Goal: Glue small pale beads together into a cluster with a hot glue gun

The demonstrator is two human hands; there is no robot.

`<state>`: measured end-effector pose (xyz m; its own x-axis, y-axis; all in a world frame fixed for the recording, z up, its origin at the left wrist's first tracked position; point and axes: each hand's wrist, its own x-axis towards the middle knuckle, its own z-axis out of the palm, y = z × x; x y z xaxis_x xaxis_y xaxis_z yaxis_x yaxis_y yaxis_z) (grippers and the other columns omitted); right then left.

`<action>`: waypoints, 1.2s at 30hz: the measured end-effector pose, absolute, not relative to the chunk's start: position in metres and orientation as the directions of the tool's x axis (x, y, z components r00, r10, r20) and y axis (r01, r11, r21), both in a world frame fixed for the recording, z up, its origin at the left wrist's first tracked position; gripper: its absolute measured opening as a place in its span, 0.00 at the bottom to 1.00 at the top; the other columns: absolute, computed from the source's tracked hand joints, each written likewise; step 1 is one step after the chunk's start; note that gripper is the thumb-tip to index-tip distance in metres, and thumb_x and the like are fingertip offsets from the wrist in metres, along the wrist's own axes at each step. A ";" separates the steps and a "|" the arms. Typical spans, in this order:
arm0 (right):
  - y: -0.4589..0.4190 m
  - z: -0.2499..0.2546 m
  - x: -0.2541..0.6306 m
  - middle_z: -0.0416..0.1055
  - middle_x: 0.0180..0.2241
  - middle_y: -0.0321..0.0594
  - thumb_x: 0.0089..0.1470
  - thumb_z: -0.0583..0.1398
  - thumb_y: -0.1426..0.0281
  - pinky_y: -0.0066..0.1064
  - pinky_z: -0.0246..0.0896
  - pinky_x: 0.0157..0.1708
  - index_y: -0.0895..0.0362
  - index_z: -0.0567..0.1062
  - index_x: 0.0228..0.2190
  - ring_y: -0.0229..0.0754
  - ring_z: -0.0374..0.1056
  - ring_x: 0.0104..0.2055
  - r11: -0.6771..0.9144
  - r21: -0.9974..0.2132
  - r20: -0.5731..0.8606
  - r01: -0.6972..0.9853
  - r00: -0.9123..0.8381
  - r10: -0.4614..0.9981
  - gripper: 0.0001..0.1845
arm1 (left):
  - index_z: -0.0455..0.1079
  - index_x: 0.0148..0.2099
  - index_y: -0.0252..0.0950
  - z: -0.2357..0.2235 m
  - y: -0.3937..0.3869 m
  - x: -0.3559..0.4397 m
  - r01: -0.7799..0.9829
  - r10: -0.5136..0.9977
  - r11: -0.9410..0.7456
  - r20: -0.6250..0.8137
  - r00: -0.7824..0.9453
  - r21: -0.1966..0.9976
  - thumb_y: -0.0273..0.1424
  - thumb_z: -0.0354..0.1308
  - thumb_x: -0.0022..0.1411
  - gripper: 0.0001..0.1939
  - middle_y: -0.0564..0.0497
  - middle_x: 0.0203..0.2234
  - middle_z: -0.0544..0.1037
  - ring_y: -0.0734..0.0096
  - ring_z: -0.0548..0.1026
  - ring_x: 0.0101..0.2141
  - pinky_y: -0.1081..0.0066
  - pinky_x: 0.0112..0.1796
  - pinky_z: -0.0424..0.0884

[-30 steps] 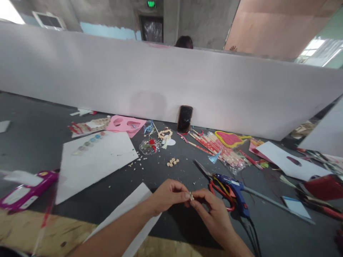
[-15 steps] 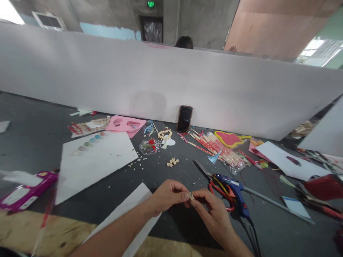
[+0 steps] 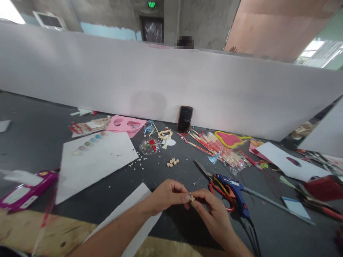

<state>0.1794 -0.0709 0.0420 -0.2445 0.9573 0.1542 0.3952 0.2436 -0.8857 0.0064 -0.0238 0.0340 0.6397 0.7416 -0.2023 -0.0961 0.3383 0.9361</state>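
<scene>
Between the fingertips of both hands is a small cream-coloured cluster of bits (image 3: 192, 197), shaped like a little flower and partly covered by the fingers. My left hand (image 3: 170, 193) pinches it from the left with thumb and forefinger. From the other side my right hand (image 3: 210, 205) grips it, also in a pinch. Just beyond the hands, several similar beige flower-like clusters (image 3: 173, 162) lie together on the dark table (image 3: 184, 228). Pale crumbs (image 3: 136, 165) are scattered to their left.
Red-handled scissors (image 3: 221, 192) and a blue glue gun (image 3: 235, 192) with a long glue stick lie right of my hands. White paper sheets (image 3: 93, 160) cover the left. A phone (image 3: 184, 119) leans on the white partition (image 3: 171, 82). A purple tool (image 3: 29, 191) sits far left.
</scene>
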 end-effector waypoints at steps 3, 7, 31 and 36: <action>-0.072 0.041 0.180 0.72 0.28 0.37 0.54 0.56 0.69 0.28 0.61 0.33 0.54 0.73 0.32 0.39 0.68 0.31 0.257 -0.878 0.166 0.404 -0.248 0.954 0.06 | 0.74 0.27 0.29 0.034 -0.024 0.006 -0.102 0.739 0.340 -0.199 0.644 0.935 0.39 0.63 0.46 0.15 0.50 0.20 0.75 0.74 0.70 0.25 0.75 0.32 0.63; -0.073 0.041 0.180 0.72 0.28 0.37 0.54 0.55 0.70 0.28 0.61 0.33 0.54 0.72 0.31 0.39 0.68 0.32 0.253 -0.872 0.160 0.419 -0.245 0.956 0.06 | 0.74 0.27 0.30 0.032 -0.025 0.007 -0.121 0.742 0.351 -0.197 0.641 0.929 0.39 0.63 0.46 0.15 0.50 0.20 0.75 0.74 0.70 0.25 0.75 0.32 0.63; -0.070 0.035 0.183 0.72 0.26 0.37 0.52 0.56 0.70 0.27 0.62 0.30 0.54 0.73 0.29 0.38 0.68 0.29 0.307 -0.830 0.249 0.466 -0.182 0.951 0.05 | 0.73 0.28 0.30 0.028 -0.023 0.008 -0.090 0.767 0.331 -0.212 0.605 0.939 0.41 0.64 0.44 0.17 0.50 0.20 0.75 0.74 0.70 0.24 0.75 0.31 0.63; -0.070 0.035 0.183 0.72 0.26 0.37 0.53 0.56 0.69 0.26 0.61 0.30 0.54 0.73 0.28 0.38 0.68 0.29 0.294 -0.832 0.225 0.470 -0.198 0.954 0.06 | 0.73 0.29 0.30 0.027 -0.023 0.008 -0.088 0.770 0.316 -0.201 0.606 0.945 0.41 0.63 0.45 0.17 0.50 0.21 0.76 0.73 0.71 0.25 0.75 0.31 0.64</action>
<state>0.1829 -0.0702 0.0346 -0.1977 0.9540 0.2253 0.4701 0.2940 -0.8322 0.0078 -0.0232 0.0275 0.6061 0.7696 -0.2008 -0.0881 0.3159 0.9447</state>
